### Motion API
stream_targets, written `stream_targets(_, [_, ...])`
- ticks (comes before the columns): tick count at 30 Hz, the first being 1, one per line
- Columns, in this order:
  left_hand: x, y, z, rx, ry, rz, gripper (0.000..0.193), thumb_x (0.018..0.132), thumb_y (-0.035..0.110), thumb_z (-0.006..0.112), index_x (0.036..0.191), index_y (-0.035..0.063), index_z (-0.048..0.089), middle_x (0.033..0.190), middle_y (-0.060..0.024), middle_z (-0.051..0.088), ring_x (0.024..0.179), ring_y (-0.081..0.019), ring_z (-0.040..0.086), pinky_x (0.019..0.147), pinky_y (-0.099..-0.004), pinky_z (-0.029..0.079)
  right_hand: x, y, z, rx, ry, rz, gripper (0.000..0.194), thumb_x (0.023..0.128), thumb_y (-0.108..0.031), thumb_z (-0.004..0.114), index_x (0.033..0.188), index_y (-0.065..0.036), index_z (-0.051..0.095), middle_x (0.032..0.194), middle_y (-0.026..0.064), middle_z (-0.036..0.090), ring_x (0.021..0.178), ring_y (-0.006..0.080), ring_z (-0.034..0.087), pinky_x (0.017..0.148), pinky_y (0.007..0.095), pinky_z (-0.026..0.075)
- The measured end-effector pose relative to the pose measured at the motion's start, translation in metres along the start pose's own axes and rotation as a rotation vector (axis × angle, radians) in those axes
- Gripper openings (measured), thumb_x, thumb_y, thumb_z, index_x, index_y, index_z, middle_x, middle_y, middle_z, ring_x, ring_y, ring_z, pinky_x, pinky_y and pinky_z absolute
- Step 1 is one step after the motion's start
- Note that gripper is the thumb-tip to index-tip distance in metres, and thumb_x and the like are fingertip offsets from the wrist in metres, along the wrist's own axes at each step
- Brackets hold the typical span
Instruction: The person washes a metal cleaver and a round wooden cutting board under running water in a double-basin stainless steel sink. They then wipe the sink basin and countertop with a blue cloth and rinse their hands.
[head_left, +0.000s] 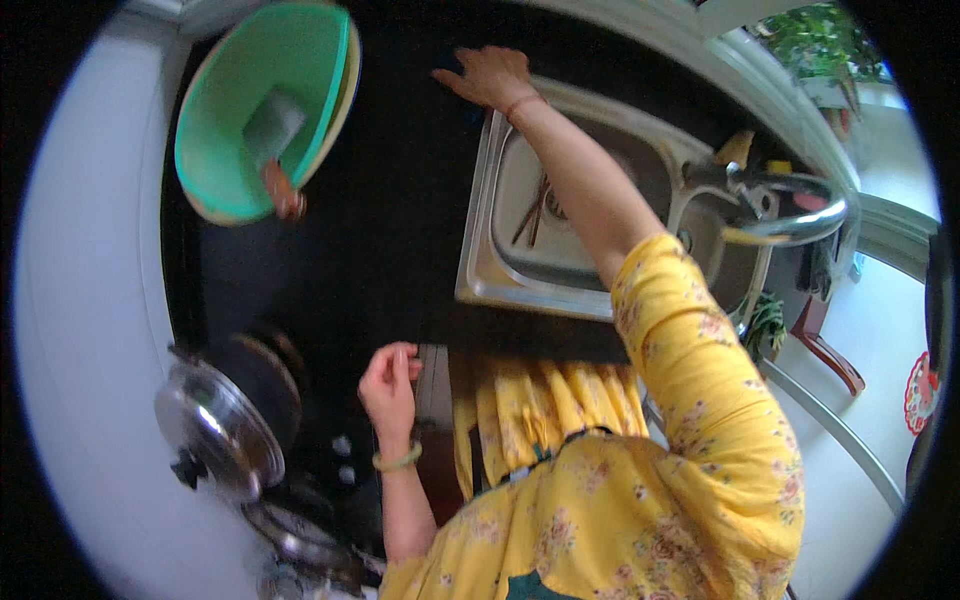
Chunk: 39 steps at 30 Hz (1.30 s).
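Observation:
My right hand (491, 75) reaches over the black countertop beyond the far left corner of the steel sink (474, 281), palm down, thumb spread. A faint dark blue patch shows beside its fingers; whether the hand holds it cannot be told. My left hand (390, 382), with a pale green bangle on its wrist, hangs near the counter's front edge, its fingers loosely curled around nothing visible. Thin brown sticks (534, 217) lie by the drain in the sink's large basin. At the far left, a cleaver (276, 124) with a wooden handle rests in a green plastic basin (180, 142).
A lidded steel pot (221, 427) stands at the left, with more metal cookware (300, 525) nearer me. The curved faucet (795, 225) rises at the sink's right. Leafy greens (766, 326) lie by its near right corner. A red-brown handled object (829, 349) is farther right.

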<state>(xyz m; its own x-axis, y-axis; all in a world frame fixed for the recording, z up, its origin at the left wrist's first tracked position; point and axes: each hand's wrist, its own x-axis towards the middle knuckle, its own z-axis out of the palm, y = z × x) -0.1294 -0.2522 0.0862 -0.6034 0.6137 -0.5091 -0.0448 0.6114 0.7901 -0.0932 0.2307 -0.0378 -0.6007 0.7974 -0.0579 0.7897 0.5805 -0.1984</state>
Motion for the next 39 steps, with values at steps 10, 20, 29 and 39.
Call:
stream_targets(10, [-0.011, 0.000, -0.028, 0.027, -0.005, 0.140, 0.021, 0.115, 0.014, 0.061, 0.117, 0.0003, 0.076, 0.110, -0.0064, 0.079, 0.088, -0.0117, 0.073, 0.081, -0.0264, 0.059, -0.269, -0.156, 0.006, 0.333, -0.191, -0.592, 0.048, 0.094, -0.063, 0.075, 0.105, -0.017, 0.086, 0.123, 0.0101, 0.069, 0.121, 0.0284, 0.061, 0.097, 0.0463, 0.051])
stream_targets(20, [-0.043, 0.013, 0.021, 0.115, -0.190, 0.210, 0.021, 0.115, 0.017, 0.061, 0.119, 0.0024, 0.077, 0.111, -0.0069, 0.079, 0.089, -0.0113, 0.073, 0.079, -0.0256, 0.060, -0.489, 0.009, 0.006, 0.391, 0.268, -0.320, 0.029, 0.094, -0.042, 0.080, 0.100, -0.018, 0.064, 0.105, 0.0073, 0.057, 0.101, 0.0268, 0.059, 0.089, 0.0399, 0.051])
stream_targets(29, [-0.089, 0.034, 0.134, 0.261, -0.556, 0.190, 0.019, 0.112, 0.020, 0.068, 0.118, 0.0063, 0.079, 0.108, -0.0014, 0.079, 0.085, -0.0084, 0.071, 0.076, -0.0229, 0.057, -0.610, 0.152, -0.058, 0.148, 0.236, 0.118, 0.032, 0.094, -0.041, 0.079, 0.105, -0.017, 0.061, 0.108, 0.0082, 0.056, 0.105, 0.0273, 0.057, 0.089, 0.0400, 0.050])
stream_targets(39, [-0.198, -0.003, 0.365, 0.564, -0.634, 0.771, 0.082, 0.094, 0.017, 0.085, 0.166, 0.0092, 0.046, 0.150, -0.0187, 0.059, 0.096, -0.0255, 0.071, 0.087, -0.0368, 0.061, -0.658, 0.213, -0.068, 0.290, 0.321, 0.314, 0.031, 0.088, -0.025, 0.082, 0.113, -0.016, 0.066, 0.112, 0.0084, 0.063, 0.107, 0.0316, 0.062, 0.091, 0.0449, 0.053])
